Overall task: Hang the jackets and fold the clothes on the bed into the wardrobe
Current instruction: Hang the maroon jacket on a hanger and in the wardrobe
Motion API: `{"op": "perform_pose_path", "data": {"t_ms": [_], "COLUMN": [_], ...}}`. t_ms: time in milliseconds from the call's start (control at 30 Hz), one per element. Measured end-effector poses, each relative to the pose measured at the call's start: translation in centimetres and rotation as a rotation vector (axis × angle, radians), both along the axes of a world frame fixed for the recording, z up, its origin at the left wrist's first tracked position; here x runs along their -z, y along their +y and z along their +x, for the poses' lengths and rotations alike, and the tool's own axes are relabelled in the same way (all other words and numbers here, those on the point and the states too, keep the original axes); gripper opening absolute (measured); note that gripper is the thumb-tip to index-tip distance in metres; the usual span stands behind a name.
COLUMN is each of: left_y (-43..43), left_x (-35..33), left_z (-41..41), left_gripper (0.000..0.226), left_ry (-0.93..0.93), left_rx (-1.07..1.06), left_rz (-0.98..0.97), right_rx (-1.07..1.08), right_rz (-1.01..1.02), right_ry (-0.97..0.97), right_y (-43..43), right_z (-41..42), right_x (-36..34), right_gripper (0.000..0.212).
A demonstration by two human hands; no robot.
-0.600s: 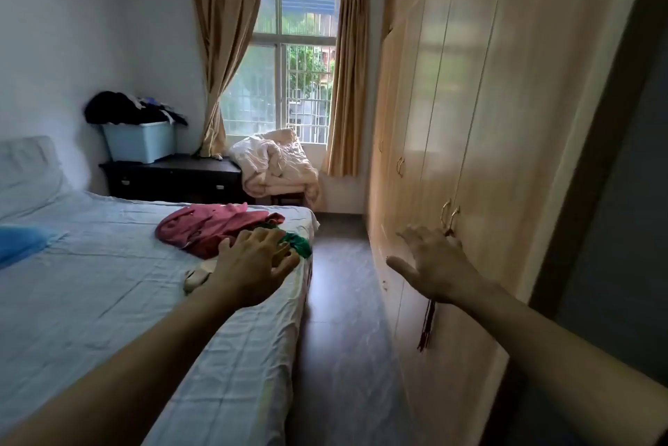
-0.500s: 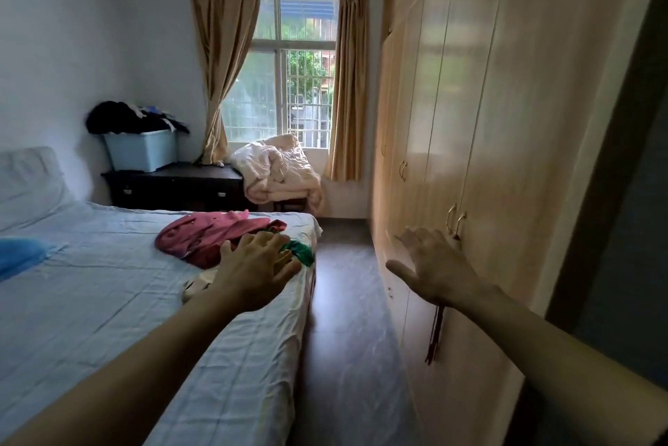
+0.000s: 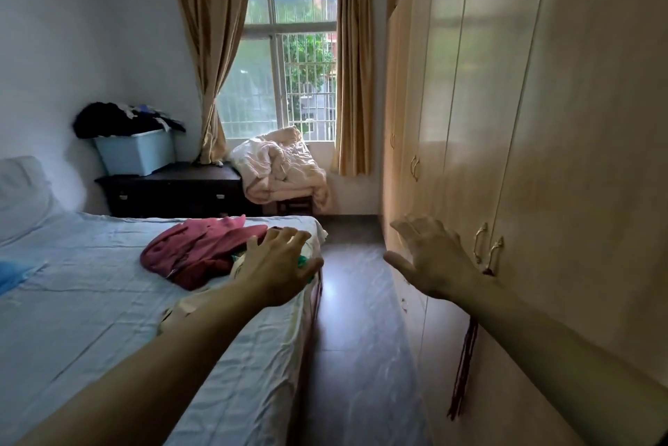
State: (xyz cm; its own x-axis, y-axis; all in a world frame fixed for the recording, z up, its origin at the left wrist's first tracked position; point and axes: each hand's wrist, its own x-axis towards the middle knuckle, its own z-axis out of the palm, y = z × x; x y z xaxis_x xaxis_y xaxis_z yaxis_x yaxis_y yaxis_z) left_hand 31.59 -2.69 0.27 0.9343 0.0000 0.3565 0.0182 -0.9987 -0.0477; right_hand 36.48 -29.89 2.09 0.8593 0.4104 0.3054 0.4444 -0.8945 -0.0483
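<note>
Head view: both hands empty, fingers spread. Left hand [image 3: 278, 265] over red clothes [image 3: 197, 250] on bed [image 3: 90, 301]; right hand [image 3: 430, 257] near wardrobe [image 3: 524, 120] handles [image 3: 488, 250].

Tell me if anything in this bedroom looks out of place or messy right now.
Yes. A dark red cord dangles down the closed wardrobe front below the handles; where it is attached is hidden by the arm. Maroon clothes lie in an unfolded heap near the bed edge.

wall [image 3: 90, 30] pale, bare | floor [image 3: 361, 337] dark, glossy | window [image 3: 296, 66] barred, daylit | curtains [image 3: 213, 48] tan, either side | dresser [image 3: 173, 192] dark, under blue bin [image 3: 135, 152] | chair [image 3: 294, 205] heaped with quilt [image 3: 278, 163]
</note>
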Motion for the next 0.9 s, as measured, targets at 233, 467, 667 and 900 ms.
{"op": "perform_pose_path", "data": {"t_ms": [233, 467, 667, 900], "left_y": [1.6, 6.7, 10.1, 10.5], "left_x": [2.0, 2.4, 3.8, 6.4], "left_z": [11.8, 26.1, 37.2, 50.6], "left_gripper": [0.087, 0.09, 0.084, 0.079], "left_ry": [0.007, -0.031, -0.001, 0.065], "left_rx": [0.084, 0.134, 0.14, 0.162], "left_rz": [-0.052, -0.144, -0.154, -0.088], "right_rx": [0.003, 0.051, 0.087, 0.058], "right_rz": [-0.002, 0.03, 0.004, -0.001], "right_ry": [0.031, 0.035, 0.069, 0.097], "right_y": [2.2, 6.2, 9.3, 11.1], "right_z": [11.3, 24.5, 35.7, 48.5], "right_x": [2.0, 1.9, 3.6, 5.7], "right_gripper": [0.065, 0.067, 0.068, 0.065]}}
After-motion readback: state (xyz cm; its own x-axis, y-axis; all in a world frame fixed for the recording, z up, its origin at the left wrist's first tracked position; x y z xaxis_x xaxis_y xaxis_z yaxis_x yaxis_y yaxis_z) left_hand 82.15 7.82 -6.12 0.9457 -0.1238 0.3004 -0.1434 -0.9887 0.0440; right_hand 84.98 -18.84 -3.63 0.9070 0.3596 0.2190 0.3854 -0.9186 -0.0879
